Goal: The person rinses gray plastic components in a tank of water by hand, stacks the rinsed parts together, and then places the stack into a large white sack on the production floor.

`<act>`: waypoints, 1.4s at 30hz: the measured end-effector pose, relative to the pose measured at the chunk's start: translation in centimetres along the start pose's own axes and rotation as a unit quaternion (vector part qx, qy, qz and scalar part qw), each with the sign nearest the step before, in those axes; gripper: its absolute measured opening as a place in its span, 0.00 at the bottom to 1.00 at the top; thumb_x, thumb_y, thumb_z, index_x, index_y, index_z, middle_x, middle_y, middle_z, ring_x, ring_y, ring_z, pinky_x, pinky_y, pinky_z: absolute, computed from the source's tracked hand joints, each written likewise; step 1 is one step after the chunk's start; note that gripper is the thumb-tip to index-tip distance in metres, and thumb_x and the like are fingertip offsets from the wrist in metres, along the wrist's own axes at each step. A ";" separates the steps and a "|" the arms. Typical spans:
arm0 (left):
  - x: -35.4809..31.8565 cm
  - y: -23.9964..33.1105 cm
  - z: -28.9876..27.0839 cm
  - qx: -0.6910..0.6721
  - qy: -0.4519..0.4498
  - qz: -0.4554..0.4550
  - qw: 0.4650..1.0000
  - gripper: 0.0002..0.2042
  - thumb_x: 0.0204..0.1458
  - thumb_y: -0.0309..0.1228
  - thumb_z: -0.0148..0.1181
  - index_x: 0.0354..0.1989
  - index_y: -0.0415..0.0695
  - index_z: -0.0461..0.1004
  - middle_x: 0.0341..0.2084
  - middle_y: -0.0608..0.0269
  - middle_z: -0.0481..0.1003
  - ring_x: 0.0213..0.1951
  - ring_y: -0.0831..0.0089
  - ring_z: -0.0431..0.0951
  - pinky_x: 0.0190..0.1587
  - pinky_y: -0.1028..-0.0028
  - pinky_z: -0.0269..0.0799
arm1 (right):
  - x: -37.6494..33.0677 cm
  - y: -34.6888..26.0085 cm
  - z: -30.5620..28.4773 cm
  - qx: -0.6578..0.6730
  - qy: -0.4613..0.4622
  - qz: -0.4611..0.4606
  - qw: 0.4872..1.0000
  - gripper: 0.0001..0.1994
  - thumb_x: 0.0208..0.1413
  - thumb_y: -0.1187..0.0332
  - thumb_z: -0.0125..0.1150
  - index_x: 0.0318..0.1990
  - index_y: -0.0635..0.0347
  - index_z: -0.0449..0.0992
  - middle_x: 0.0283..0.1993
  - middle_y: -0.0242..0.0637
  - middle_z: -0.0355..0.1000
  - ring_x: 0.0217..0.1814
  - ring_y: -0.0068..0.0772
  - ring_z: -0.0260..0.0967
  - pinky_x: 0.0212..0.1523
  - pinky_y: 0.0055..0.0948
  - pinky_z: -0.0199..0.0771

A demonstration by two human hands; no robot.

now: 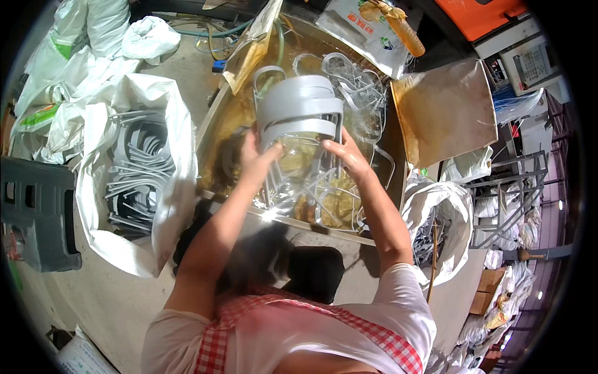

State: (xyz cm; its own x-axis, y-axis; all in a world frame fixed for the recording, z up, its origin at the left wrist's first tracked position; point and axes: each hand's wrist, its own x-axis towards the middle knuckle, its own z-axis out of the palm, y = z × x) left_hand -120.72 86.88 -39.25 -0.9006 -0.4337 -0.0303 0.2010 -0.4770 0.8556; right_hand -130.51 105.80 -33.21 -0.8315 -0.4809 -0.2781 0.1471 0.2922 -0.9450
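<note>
My left hand (256, 157) and my right hand (350, 156) grip the two sides of a stack of curved grey plastic bands (298, 100). The bands are nested together, with their legs hanging toward me. This stack is held over a shallow tub (210, 118) of brownish water. More looped grey bands (354, 100) lie loose in the water toward the far right of the tub. Clear, shiny water or film shows below the stack, but I cannot tell which. Both thumbs lie on the near side of the stack; the other fingers are partly hidden behind it.
At left stands an open white sack (93, 193) filled with grey bent strips (140, 168), beside a dark plastic stool (38, 212). Another white sack (460, 209) is at right, with a thin stick (433, 262) near it. A stained board (442, 112) rises at the tub's right edge.
</note>
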 end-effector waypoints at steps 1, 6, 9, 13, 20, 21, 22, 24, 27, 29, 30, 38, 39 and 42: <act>0.2 -0.2 -0.3 -0.023 0.003 -0.037 0.999 0.17 0.44 0.25 0.57 0.44 0.39 0.62 0.26 0.63 0.69 0.24 0.78 0.72 0.27 0.80 0.69 | -0.4 0.4 -0.6 0.071 -0.052 -0.016 0.996 0.39 0.38 0.52 0.66 0.57 0.58 0.56 0.47 0.40 0.65 0.46 0.33 0.65 0.46 0.32 0.67; 0.9 -0.7 -0.8 -0.040 0.066 -0.136 0.988 0.10 0.47 0.27 0.57 0.36 0.36 0.67 0.26 0.61 0.71 0.21 0.73 0.73 0.22 0.76 0.70 | -0.9 1.1 0.5 0.117 -0.063 -0.037 0.990 0.44 0.37 0.57 0.66 0.62 0.53 0.47 0.42 0.39 0.65 0.38 0.28 0.65 0.37 0.26 0.69; 1.3 -1.1 -1.1 0.013 0.067 -0.236 0.969 0.09 0.45 0.25 0.59 0.35 0.36 0.69 0.27 0.59 0.73 0.22 0.71 0.74 0.22 0.76 0.71 | -0.8 -0.1 1.4 0.061 -0.037 -0.072 0.995 0.47 0.37 0.54 0.66 0.63 0.55 0.44 0.51 0.43 0.59 0.47 0.35 0.60 0.47 0.36 0.60; 1.7 0.0 -1.3 -0.053 0.064 -0.214 0.973 0.08 0.43 0.22 0.58 0.33 0.41 0.68 0.21 0.63 0.69 0.18 0.73 0.70 0.19 0.75 0.67 | -0.8 -0.4 0.2 0.251 -0.177 0.034 0.951 0.50 0.37 0.38 0.60 0.63 0.55 0.44 0.61 0.46 0.52 0.60 0.43 0.53 0.58 0.52 0.52; 2.4 -3.5 -2.4 -0.158 0.215 -0.179 0.947 0.20 0.43 0.18 0.55 0.44 0.46 0.59 0.31 0.59 0.65 0.22 0.69 0.69 0.22 0.72 0.67 | -0.1 2.6 4.4 0.130 -0.048 -0.067 0.988 0.56 0.23 0.31 0.60 0.60 0.56 0.50 0.57 0.42 0.58 0.59 0.39 0.54 0.58 0.43 0.52; 2.3 -3.6 -1.7 -0.162 0.233 -0.163 0.945 0.20 0.43 0.18 0.55 0.44 0.47 0.59 0.34 0.58 0.64 0.23 0.69 0.68 0.23 0.72 0.67 | 0.1 2.8 5.3 0.178 0.008 -0.061 0.982 0.50 0.32 0.40 0.65 0.60 0.56 0.49 0.56 0.40 0.58 0.58 0.38 0.56 0.56 0.42 0.55; 2.2 -3.7 -1.1 -0.156 0.244 -0.162 0.943 0.20 0.43 0.17 0.55 0.44 0.46 0.59 0.32 0.58 0.64 0.23 0.69 0.68 0.23 0.71 0.67 | 1.7 5.7 4.4 0.212 0.010 -0.121 0.970 0.46 0.39 0.51 0.67 0.61 0.56 0.45 0.54 0.40 0.61 0.56 0.35 0.58 0.56 0.38 0.55; 1.6 -3.1 0.0 -0.175 0.227 -0.111 0.952 0.20 0.42 0.16 0.54 0.44 0.45 0.59 0.31 0.58 0.65 0.23 0.70 0.69 0.23 0.72 0.67 | 1.5 4.3 6.1 0.195 0.117 -0.094 0.969 0.37 0.41 0.57 0.67 0.57 0.60 0.55 0.45 0.40 0.67 0.49 0.32 0.65 0.51 0.33 0.61; 2.6 -0.7 -0.6 -0.110 0.158 -0.063 0.979 0.20 0.41 0.15 0.54 0.44 0.42 0.59 0.30 0.58 0.66 0.23 0.71 0.70 0.24 0.73 0.68 | 2.9 6.5 3.7 -0.023 0.088 0.001 0.996 0.25 0.43 0.63 0.65 0.48 0.63 0.67 0.35 0.39 0.71 0.42 0.31 0.68 0.45 0.30 0.66; 2.7 2.2 -1.2 -0.071 0.147 0.022 0.986 0.19 0.41 0.18 0.56 0.44 0.39 0.61 0.35 0.56 0.68 0.32 0.68 0.73 0.31 0.72 0.72 | 3.1 8.4 3.8 -0.159 0.046 -0.045 0.985 0.18 0.45 0.64 0.62 0.43 0.63 0.71 0.31 0.39 0.71 0.39 0.31 0.69 0.42 0.31 0.67; 2.8 3.3 -2.1 -0.077 0.122 0.102 0.984 0.18 0.44 0.21 0.56 0.45 0.38 0.61 0.37 0.56 0.69 0.36 0.66 0.74 0.34 0.70 0.73 | 3.3 9.5 4.4 -0.223 0.017 -0.074 0.972 0.14 0.47 0.65 0.61 0.40 0.63 0.73 0.29 0.39 0.71 0.38 0.32 0.69 0.41 0.31 0.68; -1.6 6.1 -1.1 0.534 -0.044 0.423 0.730 0.14 0.42 0.25 0.52 0.39 0.54 0.69 0.31 0.65 0.71 0.34 0.66 0.73 0.37 0.70 0.69 | 1.6 17.1 2.5 -0.512 -0.090 -0.009 0.854 0.20 0.50 0.62 0.56 0.49 0.61 0.67 0.42 0.41 0.69 0.44 0.32 0.66 0.45 0.30 0.66; -1.8 6.0 -1.0 0.505 -0.004 0.379 0.775 0.14 0.42 0.26 0.53 0.39 0.56 0.69 0.31 0.65 0.71 0.34 0.65 0.73 0.38 0.70 0.69 | 1.3 16.6 2.3 -0.483 -0.094 -0.012 0.870 0.21 0.50 0.61 0.56 0.50 0.61 0.66 0.43 0.41 0.68 0.44 0.32 0.66 0.44 0.30 0.67; -2.0 6.7 -1.5 0.278 0.051 0.227 0.932 0.13 0.46 0.29 0.53 0.42 0.53 0.66 0.35 0.63 0.69 0.36 0.67 0.72 0.40 0.71 0.70 | 0.5 13.9 1.3 -0.363 -0.073 -0.020 0.929 0.23 0.50 0.59 0.56 0.51 0.60 0.65 0.45 0.41 0.67 0.44 0.32 0.66 0.43 0.30 0.67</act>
State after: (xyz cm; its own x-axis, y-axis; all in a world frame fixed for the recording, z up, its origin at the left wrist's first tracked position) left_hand -116.99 83.43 -34.19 -0.7241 -0.5780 0.3762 0.2972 0.2306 0.9265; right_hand -128.21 108.54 -46.75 -0.7387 -0.5957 -0.3155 -0.3265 0.7257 -0.6056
